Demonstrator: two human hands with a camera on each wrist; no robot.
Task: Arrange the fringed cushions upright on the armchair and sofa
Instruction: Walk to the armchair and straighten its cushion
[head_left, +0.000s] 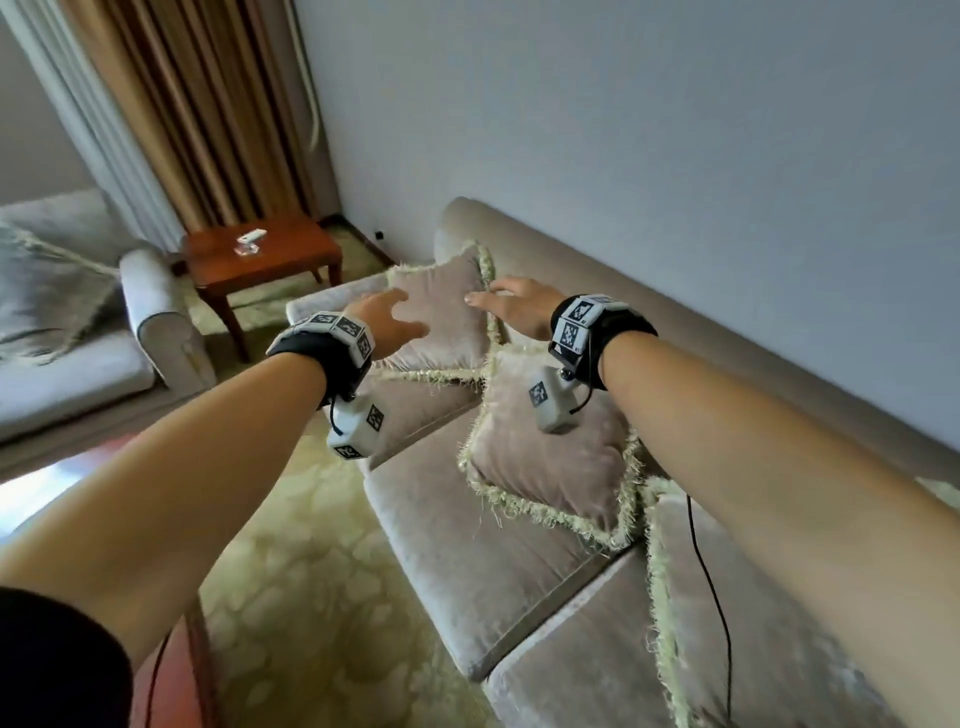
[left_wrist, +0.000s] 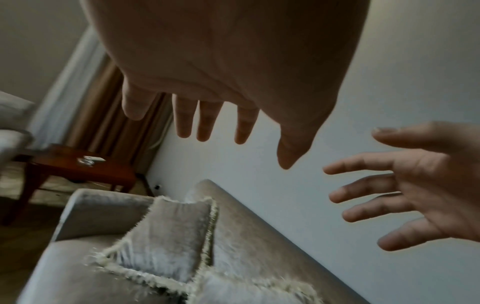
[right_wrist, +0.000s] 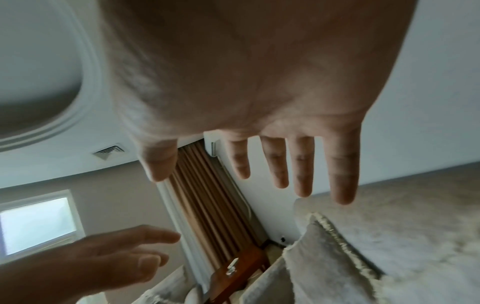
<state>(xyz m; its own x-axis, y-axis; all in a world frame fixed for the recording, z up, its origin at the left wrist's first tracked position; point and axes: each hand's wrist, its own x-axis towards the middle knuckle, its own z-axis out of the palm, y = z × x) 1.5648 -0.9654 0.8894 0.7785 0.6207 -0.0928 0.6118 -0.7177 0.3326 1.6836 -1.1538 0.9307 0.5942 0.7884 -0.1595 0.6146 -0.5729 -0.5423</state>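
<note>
Cushion (head_left: 441, 312) at sofa (head_left: 519, 545) end: left hand (head_left: 387, 322), right hand (head_left: 519, 304) spread, empty (not touching); grip both side edges, stand square against backrest.

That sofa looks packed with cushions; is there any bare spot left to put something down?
Yes: the front of the sofa seat, between the middle cushion and the front edge, is bare. The back is crowded: the end cushion, middle cushion and a third stand corner to corner. The side table holds only small items.

place: home or hotel sitting room | shown by: velvet sofa (head_left: 467, 499) with fringed cushions (head_left: 545, 467), armchair (head_left: 156, 322), wooden side desk (head_left: 270, 254), pleated curtains (head_left: 208, 114), patterned carpet (head_left: 311, 571)
</note>
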